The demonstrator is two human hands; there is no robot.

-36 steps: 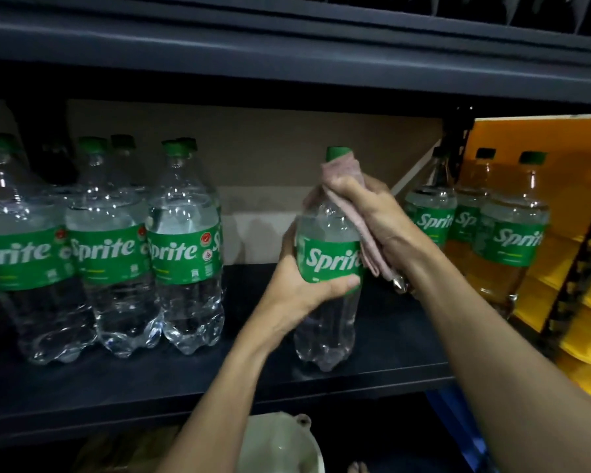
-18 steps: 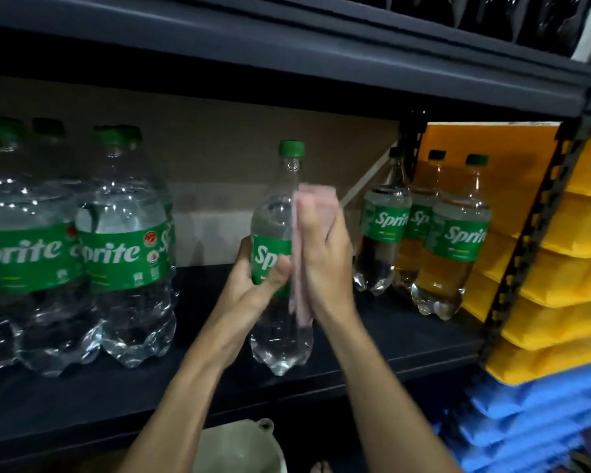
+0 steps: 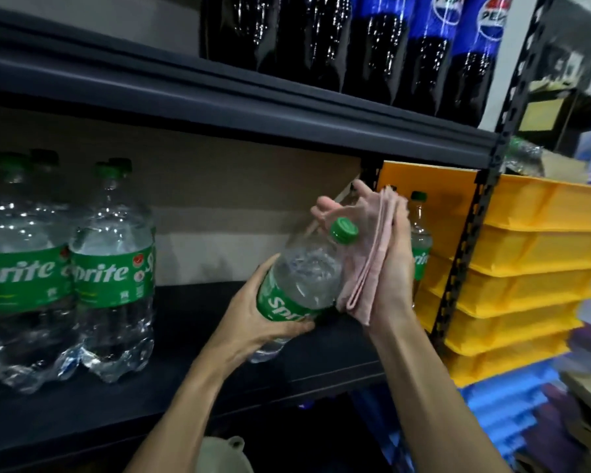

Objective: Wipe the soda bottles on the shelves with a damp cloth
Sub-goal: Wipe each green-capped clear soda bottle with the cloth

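A clear Sprite bottle (image 3: 304, 278) with a green cap and green label is lifted off the dark shelf (image 3: 185, 380) and tilted, cap up and to the right. My left hand (image 3: 253, 322) grips it around the label from below. My right hand (image 3: 389, 264) holds a folded pink cloth (image 3: 369, 264) flat against the bottle's shoulder and neck, fingers straight and reaching past the cap. Large Sprite bottles (image 3: 113, 271) stand at the left of the shelf. Another small Sprite bottle (image 3: 420, 247) stands behind my right hand, mostly hidden.
Dark Pepsi bottles (image 3: 420, 52) line the shelf above. Stacked yellow trays (image 3: 533, 268) and blue trays (image 3: 512, 411) sit to the right of the black perforated shelf post (image 3: 464, 250). A pale container (image 3: 226, 452) shows below the shelf.
The bottle was upright on the shelf; now it is lifted and tilted to the right. My right hand with the cloth has moved up to the neck. The view has swung upward and right.
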